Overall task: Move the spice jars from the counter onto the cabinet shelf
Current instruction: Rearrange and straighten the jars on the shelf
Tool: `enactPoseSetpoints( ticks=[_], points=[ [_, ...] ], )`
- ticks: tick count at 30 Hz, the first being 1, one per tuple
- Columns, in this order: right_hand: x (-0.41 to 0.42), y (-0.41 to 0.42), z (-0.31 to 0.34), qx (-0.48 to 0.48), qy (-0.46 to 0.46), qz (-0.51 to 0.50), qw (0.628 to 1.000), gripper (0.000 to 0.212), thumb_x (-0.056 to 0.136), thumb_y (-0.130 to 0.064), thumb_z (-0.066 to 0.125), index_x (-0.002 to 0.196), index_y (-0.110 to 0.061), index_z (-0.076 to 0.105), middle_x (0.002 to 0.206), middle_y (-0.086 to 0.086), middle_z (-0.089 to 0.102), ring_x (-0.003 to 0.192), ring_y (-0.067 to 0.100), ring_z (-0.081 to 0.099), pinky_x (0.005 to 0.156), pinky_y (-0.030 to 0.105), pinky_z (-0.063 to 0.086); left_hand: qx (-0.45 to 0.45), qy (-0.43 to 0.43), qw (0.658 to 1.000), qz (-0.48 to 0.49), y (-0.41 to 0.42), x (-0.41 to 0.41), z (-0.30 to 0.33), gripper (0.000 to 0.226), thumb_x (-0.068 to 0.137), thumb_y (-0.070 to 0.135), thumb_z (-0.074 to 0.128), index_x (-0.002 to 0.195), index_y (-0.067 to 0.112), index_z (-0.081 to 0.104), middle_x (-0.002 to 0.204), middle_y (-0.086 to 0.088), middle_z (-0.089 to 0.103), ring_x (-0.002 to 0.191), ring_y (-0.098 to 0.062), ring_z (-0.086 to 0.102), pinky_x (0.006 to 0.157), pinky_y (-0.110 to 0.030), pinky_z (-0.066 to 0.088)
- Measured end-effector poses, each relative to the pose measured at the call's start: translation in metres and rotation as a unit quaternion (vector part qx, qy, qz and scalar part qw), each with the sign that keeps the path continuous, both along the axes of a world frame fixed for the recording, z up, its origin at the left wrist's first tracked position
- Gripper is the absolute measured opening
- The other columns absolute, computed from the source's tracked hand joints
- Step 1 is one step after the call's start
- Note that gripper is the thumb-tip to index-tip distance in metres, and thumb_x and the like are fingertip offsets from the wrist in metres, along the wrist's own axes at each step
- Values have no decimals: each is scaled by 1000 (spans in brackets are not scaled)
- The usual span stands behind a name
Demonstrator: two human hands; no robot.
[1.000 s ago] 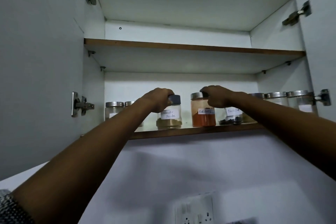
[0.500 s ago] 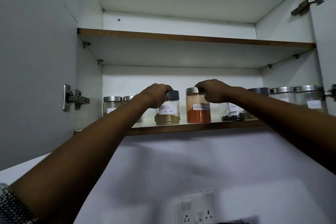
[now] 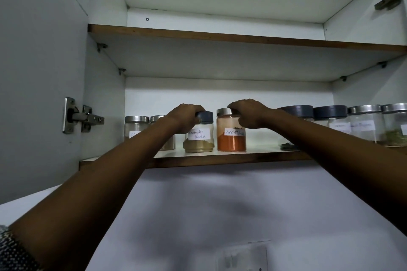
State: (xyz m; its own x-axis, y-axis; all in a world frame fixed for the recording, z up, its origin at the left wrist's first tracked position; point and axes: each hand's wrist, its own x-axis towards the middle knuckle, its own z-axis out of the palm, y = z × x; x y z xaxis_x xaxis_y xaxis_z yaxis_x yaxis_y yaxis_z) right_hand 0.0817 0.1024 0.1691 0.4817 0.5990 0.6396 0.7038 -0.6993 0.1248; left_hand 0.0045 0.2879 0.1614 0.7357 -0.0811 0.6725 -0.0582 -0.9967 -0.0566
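Note:
Two spice jars stand side by side on the lower cabinet shelf (image 3: 220, 157). The coriander powder jar (image 3: 199, 138) has a dark lid and tan powder. My left hand (image 3: 184, 117) grips it by the lid from the left. The red chilli powder jar (image 3: 231, 138) has a metal lid and orange-red powder. My right hand (image 3: 248, 113) grips its lid from the right. Both jars sit upright with their bases on the shelf.
Two metal-lidded jars (image 3: 136, 126) stand at the shelf's left, partly behind my left arm. Several more jars (image 3: 363, 125) line the right side. The upper shelf (image 3: 220, 36) is bare. Both cabinet doors are open, with a hinge (image 3: 81, 116) on the left door. A wall socket (image 3: 242, 257) lies below.
The view has shifted, so the shelf sits lower and closer in frame. Both hands stay on the same jar lids, and the jars stand in the same spots on the shelf.

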Motion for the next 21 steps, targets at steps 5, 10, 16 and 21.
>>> enactPoseSetpoints(
  ticks=[5,10,16,21],
  points=[
    [15,16,-2,0,-7,1,1000,30,83,-1,51,112,-3,55,114,16,61,103,31,54,77,33,40,-7,-6,1000,16,17,15,-2,32,97,10,45,127,10,55,128,-11,60,114,-30,53,90,-32,40],
    [30,31,-4,-6,-13,-1,1000,28,83,-2,51,111,-2,53,115,17,60,103,31,53,72,31,35,-31,-20,999,13,31,32,-4,33,96,8,46,128,8,55,128,-12,59,115,-31,53,90,-31,40],
    [49,51,-3,-14,-21,-13,1000,20,86,-6,52,105,-9,52,119,15,59,107,30,54,73,31,37,-57,-32,998,12,49,56,-6,36,95,6,48,130,12,53,128,-11,59,114,-27,54,86,-27,38],
    [64,63,-5,-9,-21,-13,1000,17,85,-4,52,102,-10,52,118,15,60,107,29,54,73,30,37,-71,-36,997,15,61,72,-8,38,94,5,49,131,13,53,130,-10,59,116,-27,53,85,-25,36]
  ],
)
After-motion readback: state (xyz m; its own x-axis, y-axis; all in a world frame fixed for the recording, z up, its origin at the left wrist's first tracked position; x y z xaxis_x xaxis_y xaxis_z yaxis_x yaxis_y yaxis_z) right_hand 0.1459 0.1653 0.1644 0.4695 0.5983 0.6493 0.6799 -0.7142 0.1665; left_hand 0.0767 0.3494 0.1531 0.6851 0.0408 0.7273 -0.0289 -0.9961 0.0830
